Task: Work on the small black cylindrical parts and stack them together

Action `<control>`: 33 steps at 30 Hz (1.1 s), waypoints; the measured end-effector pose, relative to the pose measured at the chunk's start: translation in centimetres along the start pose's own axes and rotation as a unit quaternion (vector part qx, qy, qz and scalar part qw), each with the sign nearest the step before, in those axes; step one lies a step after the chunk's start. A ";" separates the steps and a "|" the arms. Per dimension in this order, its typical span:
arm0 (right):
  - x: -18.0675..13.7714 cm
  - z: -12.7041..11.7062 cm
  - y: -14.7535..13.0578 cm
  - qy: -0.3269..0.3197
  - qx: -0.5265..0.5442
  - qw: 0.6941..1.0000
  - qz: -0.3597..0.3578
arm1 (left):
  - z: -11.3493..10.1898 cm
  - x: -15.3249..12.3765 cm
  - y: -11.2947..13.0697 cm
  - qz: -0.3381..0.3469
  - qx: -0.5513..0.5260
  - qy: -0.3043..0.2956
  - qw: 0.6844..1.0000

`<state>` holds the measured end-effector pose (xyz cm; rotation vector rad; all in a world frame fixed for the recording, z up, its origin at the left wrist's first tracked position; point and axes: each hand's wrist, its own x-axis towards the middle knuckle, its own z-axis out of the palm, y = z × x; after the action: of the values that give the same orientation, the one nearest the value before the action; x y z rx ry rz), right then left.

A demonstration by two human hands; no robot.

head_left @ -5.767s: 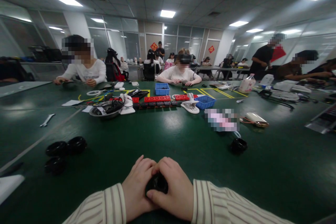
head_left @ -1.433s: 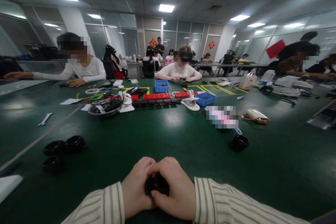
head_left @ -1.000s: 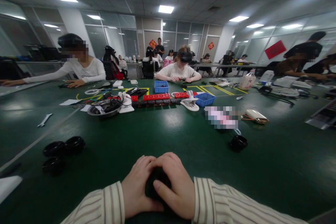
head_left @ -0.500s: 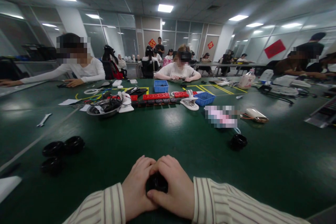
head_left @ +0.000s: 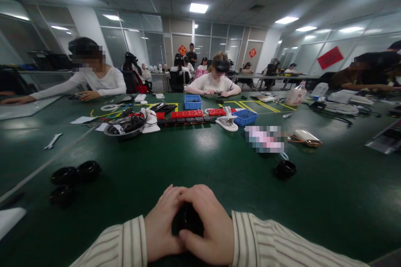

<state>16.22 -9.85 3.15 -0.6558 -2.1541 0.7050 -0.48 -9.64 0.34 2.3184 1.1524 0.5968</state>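
Observation:
At the near edge of the view, my left hand (head_left: 159, 230) and my right hand (head_left: 216, 226) are wrapped round a glossy black round part (head_left: 191, 220). The fingers meet over its far side, and my right thumb crosses its near side. Most of the part is hidden in shadow between the palms. To the left on the table lie several black ring-shaped parts (head_left: 89, 170) grouped together. Another black round part (head_left: 285, 170) sits alone to the right.
On the green table (head_left: 175, 158) are a metal bowl of cables (head_left: 123, 133), red power strips (head_left: 188, 114), a blue bin (head_left: 245, 117), a white clamp (head_left: 227, 120), a power bank (head_left: 307, 137) and a wrench (head_left: 53, 141). Several people sit around the room.
My right thumb and fingers have shifted slightly round the black part, and less of its shiny top shows. The view has moved a little.

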 end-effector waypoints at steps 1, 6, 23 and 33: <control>0.0 0.0 0.0 0.005 -0.014 1.000 0.022 | 0.0 0.0 0.0 0.001 0.000 0.006 1.000; 0.1 0.2 -0.3 -0.008 -0.084 0.990 0.114 | 0.1 -0.1 0.4 -0.023 0.039 0.041 0.998; -0.1 0.1 0.1 -0.075 -0.011 0.996 -0.045 | -0.6 0.5 0.2 0.035 0.000 -0.046 0.998; 0.2 -0.1 0.2 -0.021 -0.015 1.000 0.001 | -0.1 0.0 0.0 0.019 -0.006 0.007 1.000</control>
<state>16.22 -9.57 3.19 -0.6650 -2.2059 0.6939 -0.58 -9.61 0.40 2.3340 1.1101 0.6332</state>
